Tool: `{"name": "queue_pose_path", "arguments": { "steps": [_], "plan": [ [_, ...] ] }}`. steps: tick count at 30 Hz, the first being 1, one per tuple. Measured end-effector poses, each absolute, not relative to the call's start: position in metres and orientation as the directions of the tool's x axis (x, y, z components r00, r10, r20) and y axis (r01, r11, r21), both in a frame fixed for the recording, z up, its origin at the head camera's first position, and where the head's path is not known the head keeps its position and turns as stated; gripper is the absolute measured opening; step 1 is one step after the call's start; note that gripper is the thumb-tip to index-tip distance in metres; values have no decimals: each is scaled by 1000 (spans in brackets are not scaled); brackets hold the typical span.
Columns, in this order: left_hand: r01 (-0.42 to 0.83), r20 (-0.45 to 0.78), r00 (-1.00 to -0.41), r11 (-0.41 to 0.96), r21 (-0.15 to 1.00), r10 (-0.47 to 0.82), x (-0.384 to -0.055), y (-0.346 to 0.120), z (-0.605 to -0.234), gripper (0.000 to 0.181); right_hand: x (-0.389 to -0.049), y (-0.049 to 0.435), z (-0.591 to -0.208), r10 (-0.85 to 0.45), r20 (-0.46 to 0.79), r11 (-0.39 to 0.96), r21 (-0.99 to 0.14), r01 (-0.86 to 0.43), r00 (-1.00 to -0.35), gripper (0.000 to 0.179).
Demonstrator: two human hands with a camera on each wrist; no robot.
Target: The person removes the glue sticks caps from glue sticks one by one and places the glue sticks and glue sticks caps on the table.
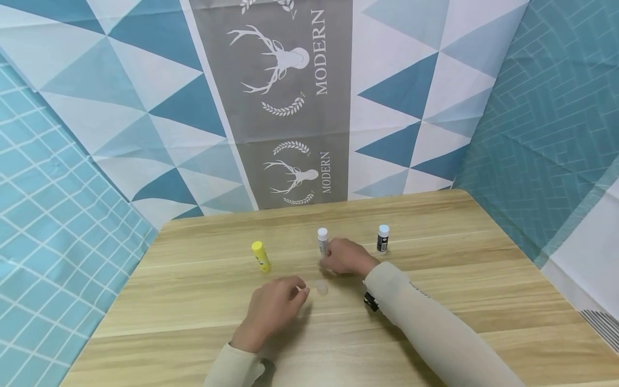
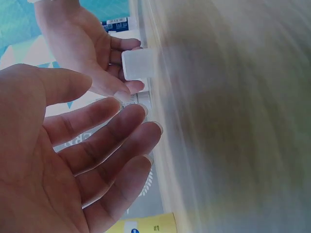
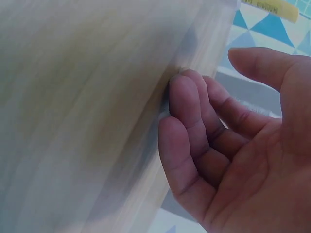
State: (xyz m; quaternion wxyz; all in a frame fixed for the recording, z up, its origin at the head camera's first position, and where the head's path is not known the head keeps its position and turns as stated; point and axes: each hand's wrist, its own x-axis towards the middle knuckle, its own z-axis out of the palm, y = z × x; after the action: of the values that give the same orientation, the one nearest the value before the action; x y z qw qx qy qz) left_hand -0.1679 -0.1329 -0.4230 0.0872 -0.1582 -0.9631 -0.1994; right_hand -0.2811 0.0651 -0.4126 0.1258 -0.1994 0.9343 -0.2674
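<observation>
A small translucent whitish piece, shaped like a short cup or block [image 1: 321,287] [image 2: 138,64], stands on the table between the two hands. Just left of it is my left hand [image 1: 276,303] [image 2: 97,145], fingers loosely bent and holding nothing. My right hand [image 1: 346,257] [image 3: 228,141] is low over the table beyond the piece, its fingers gently curled around empty space. Beside those fingers stands a white-capped tube like a glue stick [image 1: 322,236], its lower part partly hidden by the hand.
An upright yellow glue stick [image 1: 260,255] stands to the left of the white one. Right of the right hand is a dark-labelled tube with a pale cap [image 1: 383,239]. A patterned cloth [image 1: 290,123] hangs behind the wooden table's [image 1: 145,301] far edge.
</observation>
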Motion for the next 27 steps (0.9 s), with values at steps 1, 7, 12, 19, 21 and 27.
{"name": "queue_pose_path", "arguments": {
  "steps": [1, 7, 12, 19, 21, 27],
  "plan": [
    [337, 233, -935, 871, 359, 266, -167, -135, -423, 15, -281, 63, -412, -440, -121, 780, -543, -312, -890, 40],
    [308, 234, -944, 881, 360, 234, -164, -145, -424, 12, -276, 51, -410, -497, -91, 766, -514, -386, -863, 38],
    [286, 225, -950, 891, 351, 216, -162, -151, -427, 13, -271, 40, -409, -563, -57, 734, -493, -467, -824, 24],
    [268, 227, -954, 899, 345, 197, -159, -157, -426, 14, -266, 23, -408, -604, -30, 696, -507, -509, -796, 18],
    [266, 226, -954, 900, 345, 196, -159, -159, -426, 14, -265, 18, -407, -605, -16, 697, -495, -519, -796, 18],
    [243, 203, -963, 902, 357, 179, -157, -164, -425, 15, -264, 2, -403, -621, -27, 693, -487, -532, -783, 18]
  ]
}}
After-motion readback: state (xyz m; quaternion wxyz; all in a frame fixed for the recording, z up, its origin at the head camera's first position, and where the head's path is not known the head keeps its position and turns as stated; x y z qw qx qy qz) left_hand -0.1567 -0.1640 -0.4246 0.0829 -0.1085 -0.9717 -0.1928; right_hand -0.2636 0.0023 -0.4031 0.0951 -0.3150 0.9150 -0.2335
